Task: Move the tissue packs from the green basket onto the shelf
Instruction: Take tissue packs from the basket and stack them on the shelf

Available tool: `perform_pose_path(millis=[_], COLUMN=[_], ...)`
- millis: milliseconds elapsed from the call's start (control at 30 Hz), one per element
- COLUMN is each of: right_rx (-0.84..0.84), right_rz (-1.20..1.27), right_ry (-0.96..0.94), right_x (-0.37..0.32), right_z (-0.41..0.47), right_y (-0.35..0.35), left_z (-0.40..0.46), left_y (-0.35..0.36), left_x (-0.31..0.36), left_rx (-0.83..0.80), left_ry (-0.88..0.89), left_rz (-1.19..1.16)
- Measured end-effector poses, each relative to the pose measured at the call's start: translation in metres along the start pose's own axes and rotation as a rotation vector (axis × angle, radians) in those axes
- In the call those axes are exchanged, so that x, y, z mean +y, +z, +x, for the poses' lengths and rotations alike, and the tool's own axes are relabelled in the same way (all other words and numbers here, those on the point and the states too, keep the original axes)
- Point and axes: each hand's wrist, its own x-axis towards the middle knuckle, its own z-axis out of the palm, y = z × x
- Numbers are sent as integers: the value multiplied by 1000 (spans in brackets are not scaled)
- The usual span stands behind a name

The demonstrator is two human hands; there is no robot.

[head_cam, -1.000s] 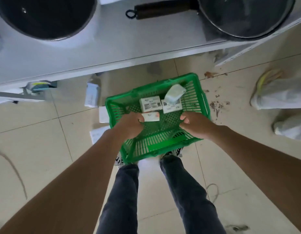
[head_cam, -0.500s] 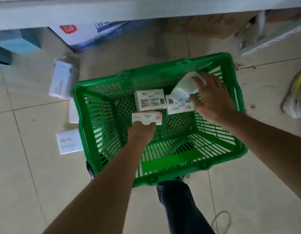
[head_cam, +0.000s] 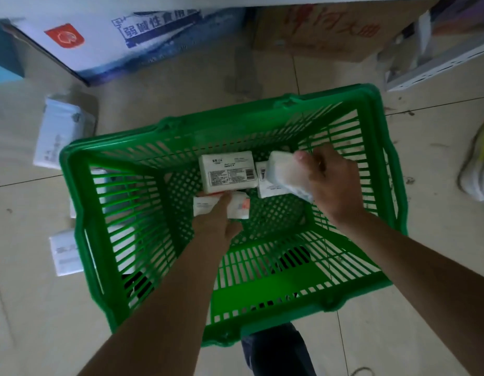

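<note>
The green basket (head_cam: 262, 297) stands on the tiled floor below me. Inside, a white tissue pack with a printed label (head_cam: 226, 171) lies flat at the far side. My right hand (head_cam: 330, 185) grips a soft white tissue pack (head_cam: 285, 173), lifted a little over another flat pack (head_cam: 268, 189) that is mostly hidden beneath it. My left hand (head_cam: 217, 219) reaches down the middle and its fingers close over a small white pack with a red mark (head_cam: 236, 207).
Several white packs lie on the floor left of the basket, such as the one at the upper left (head_cam: 59, 137). A large printed carton (head_cam: 121, 36) and a brown carton (head_cam: 322, 31) stand under the shelf ahead. A white bag (head_cam: 477, 169) lies at right.
My head has dropped closer to the basket. The right hand has closed round the soft pack and raised it slightly. The left hand has come down onto the small pack.
</note>
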Motion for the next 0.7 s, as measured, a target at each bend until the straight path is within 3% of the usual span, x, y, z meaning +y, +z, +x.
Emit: perform_pose_path(millis=[167, 267, 333, 500, 700], right_rx=[-63, -252, -375, -349, -281], right_rz=[395, 673, 899, 1250, 1294], right_ry=[484, 893, 1054, 1093, 1018], right_x=[-16, -31, -39, -52, -52], right_z=[-14, -17, -21, -32, -27], right_y=[20, 28, 35, 50, 50], left_z=[6, 8, 8, 14, 11], left_y=[-30, -41, -45, -53, -60], left_x=[-10, -21, -25, -25, -27], left_rx=[33, 102, 131, 160, 16], left_ry=[5, 31, 63, 78, 101], left_rz=[91, 87, 18, -16, 13])
